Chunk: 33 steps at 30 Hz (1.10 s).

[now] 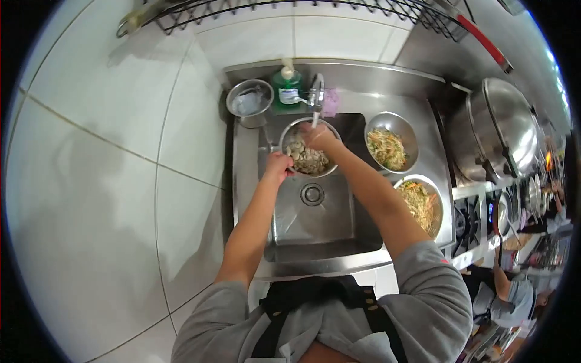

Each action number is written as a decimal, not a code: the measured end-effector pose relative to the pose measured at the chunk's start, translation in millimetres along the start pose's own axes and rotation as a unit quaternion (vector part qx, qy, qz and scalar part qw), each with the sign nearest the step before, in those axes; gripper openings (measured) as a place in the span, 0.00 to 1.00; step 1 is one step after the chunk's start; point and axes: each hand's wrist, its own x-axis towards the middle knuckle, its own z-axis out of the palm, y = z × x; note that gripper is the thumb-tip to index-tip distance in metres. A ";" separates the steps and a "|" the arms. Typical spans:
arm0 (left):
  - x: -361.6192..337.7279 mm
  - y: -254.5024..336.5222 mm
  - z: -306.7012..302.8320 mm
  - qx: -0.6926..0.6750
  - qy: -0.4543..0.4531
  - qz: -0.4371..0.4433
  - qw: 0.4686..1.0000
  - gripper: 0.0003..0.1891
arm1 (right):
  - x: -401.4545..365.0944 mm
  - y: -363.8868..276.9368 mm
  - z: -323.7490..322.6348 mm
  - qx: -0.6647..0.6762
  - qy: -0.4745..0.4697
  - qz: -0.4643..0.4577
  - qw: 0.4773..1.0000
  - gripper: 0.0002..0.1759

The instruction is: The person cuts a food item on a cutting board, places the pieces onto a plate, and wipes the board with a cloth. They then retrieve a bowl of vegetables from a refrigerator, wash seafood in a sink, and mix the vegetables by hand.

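Note:
A round metal bowl sits over the sink, under the tap, with water running down into it. Pale and grey-brown pieces, like sliced mushrooms, fill much of it. My left hand grips the bowl's rim at the lower left, fingers closed on the edge. Inside the bowl, below the tap, is my right hand, reaching into the pieces near the far side. Its fingers are blurred and partly hidden by water and food.
Two bowls of shredded vegetables, one behind the other, stand on the right drainboard. A green soap bottle and a steel container line the back left. Rightward are a large lidded pot, burners and another person.

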 end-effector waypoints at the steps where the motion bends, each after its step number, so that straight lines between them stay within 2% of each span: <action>1: -11.5 0.5 8.7 -0.053 0.038 -0.001 0.998 0.06 | -16.9 -14.9 -2.7 -0.037 -0.006 0.009 0.999 0.29; 2: -10.2 -5.2 11.2 -0.047 0.029 -0.004 0.998 0.06 | -35.1 -27.8 -1.2 -0.075 -0.012 0.014 0.997 0.30; 3: -8.3 -10.4 6.4 -0.040 0.017 -0.002 0.999 0.06 | -48.2 -30.8 14.2 -0.148 0.022 -0.069 0.986 0.33; 4: -8.3 -15.6 -2.6 -0.035 0.009 0.001 0.999 0.06 | -59.5 -29.9 24.6 -0.141 0.024 -0.068 0.987 0.33; 6: -26.0 -17.3 -5.5 -0.031 0.000 0.006 1.000 0.07 | -95.1 -44.1 -2.0 -0.050 0.048 -0.028 0.997 0.34; 7: -42.7 -18.9 -5.6 -0.030 -0.004 0.010 0.999 0.07 | -103.9 -47.1 -3.9 -0.013 0.103 -0.011 0.995 0.32; 8: -55.8 -18.1 -3.0 -0.028 -0.013 0.016 0.999 0.07 | -103.4 -40.1 9.0 -0.007 0.100 -0.012 0.995 0.32; 9: -65.3 -22.6 -2.7 -0.040 -0.008 0.023 0.999 0.07 | -106.8 -37.1 24.3 -0.080 0.044 -0.072 0.993 0.30; 11: -79.1 -31.6 -9.5 -0.004 0.002 0.012 1.000 0.07 | -122.1 -34.4 34.9 -0.008 0.000 -0.075 0.997 0.22; 12: -85.2 -34.8 -9.6 0.028 0.005 0.003 1.000 0.07 | -130.7 -41.2 20.5 -0.006 0.002 -0.077 0.997 0.22; 14: -102.8 -42.5 -9.1 0.030 0.005 0.014 0.999 0.07 | -148.8 -57.9 7.4 -0.005 0.041 -0.044 0.998 0.30; 15: -112.2 -46.9 -8.3 0.026 0.001 0.025 0.999 0.07 | -161.4 -64.1 15.1 0.004 0.042 -0.039 0.998 0.30; 17: -125.3 -46.6 -7.9 0.031 0.010 0.021 0.999 0.07 | -184.3 -76.5 25.9 -0.089 -0.052 -0.116 0.988 0.33; 18: -132.4 -47.9 -9.9 0.024 0.025 0.017 0.999 0.08 | -197.4 -79.2 18.9 -0.082 -0.046 -0.114 0.989 0.33; 20: -145.9 -51.2 -11.1 0.031 0.058 0.039 0.997 0.09 | -220.5 -74.6 2.3 -0.068 0.102 -0.011 0.992 0.34; 22: -157.2 -51.7 -13.7 0.042 0.031 0.073 0.996 0.09 | -213.0 -64.4 23.6 -0.032 0.100 0.000 0.994 0.38; 24: -154.4 -68.9 -15.7 0.045 0.022 0.085 0.995 0.09 | -211.8 -67.1 43.8 0.033 0.043 0.074 0.996 0.41; 26: -150.4 -85.2 -17.6 0.011 0.090 0.057 0.994 0.10 | -212.4 -68.8 40.6 0.064 0.034 0.071 0.995 0.40; 28: -162.2 -84.1 -13.0 0.018 0.107 0.048 0.993 0.12 | -227.2 -75.0 15.0 0.067 -0.053 -0.072 0.994 0.34; 29: -166.8 -83.5 -14.3 0.022 0.104 0.043 0.993 0.12 | -217.1 -72.3 33.5 0.054 0.000 -0.072 0.996 0.30; 30: -172.7 -84.9 -15.5 0.025 0.101 0.034 0.994 0.12 | -220.7 -73.0 38.1 0.059 0.003 -0.066 0.996 0.30; 31: -178.2 -83.9 -18.6 0.047 0.051 0.050 0.996 0.11 | -225.3 -75.6 44.0 0.072 0.061 -0.047 0.994 0.28; 32: -177.1 -83.0 -22.4 0.056 0.043 0.050 0.996 0.11 | -226.7 -76.9 47.8 0.082 0.124 -0.027 0.988 0.26; 33: -176.2 -83.3 -29.8 0.055 0.049 0.048 0.996 0.10 | -226.0 -83.9 58.6 0.014 0.124 -0.054 0.991 0.26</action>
